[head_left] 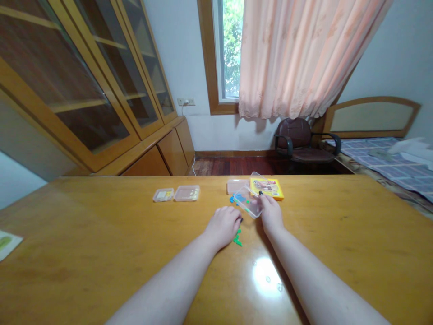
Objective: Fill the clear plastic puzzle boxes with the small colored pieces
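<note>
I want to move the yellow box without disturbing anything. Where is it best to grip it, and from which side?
Grip the yellow box across its right short end, coming from above and the right. It lies flat, and its left end is crowded by the tilted clear box in the right hand.

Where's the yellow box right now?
Head view: the yellow box lies on the table, right of centre, just beyond the right hand and the clear case it holds.
</note>
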The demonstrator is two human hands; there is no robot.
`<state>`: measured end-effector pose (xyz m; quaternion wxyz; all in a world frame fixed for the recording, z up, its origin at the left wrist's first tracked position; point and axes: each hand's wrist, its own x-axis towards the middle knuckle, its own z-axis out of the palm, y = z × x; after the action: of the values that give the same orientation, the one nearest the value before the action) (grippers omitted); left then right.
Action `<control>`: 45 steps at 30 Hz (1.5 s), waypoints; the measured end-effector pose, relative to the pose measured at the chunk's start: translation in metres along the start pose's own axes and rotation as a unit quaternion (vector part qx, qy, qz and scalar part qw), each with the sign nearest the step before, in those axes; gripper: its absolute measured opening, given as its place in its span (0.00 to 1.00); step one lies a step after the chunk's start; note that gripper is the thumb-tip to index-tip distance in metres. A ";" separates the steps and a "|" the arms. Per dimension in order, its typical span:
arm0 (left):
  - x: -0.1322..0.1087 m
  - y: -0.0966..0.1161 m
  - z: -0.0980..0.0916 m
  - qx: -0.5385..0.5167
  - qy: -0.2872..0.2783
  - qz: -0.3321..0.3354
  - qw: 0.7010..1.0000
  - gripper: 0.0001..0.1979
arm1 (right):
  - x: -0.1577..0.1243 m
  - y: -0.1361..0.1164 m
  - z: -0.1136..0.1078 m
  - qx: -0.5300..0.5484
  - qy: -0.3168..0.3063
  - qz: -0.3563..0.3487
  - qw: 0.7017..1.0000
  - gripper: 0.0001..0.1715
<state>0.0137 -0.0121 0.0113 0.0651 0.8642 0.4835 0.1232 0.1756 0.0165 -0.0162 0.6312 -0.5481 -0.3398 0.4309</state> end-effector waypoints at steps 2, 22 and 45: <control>0.000 -0.003 -0.001 0.062 0.021 -0.073 0.995 0.09 | 0.001 0.001 0.000 0.010 0.000 0.006 1.000 0.13; -0.018 0.019 0.024 0.071 -0.078 -0.067 0.992 0.37 | -0.003 -0.006 0.003 0.040 -0.004 0.018 0.999 0.13; -0.018 0.031 0.028 -0.022 -0.092 -0.153 0.984 0.41 | -0.002 -0.004 0.004 0.036 -0.003 0.023 0.999 0.13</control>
<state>0.0378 -0.0435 -0.0109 0.1467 0.7858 0.5994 0.0429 0.1724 0.0163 -0.0113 0.6391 -0.5318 -0.3133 0.4589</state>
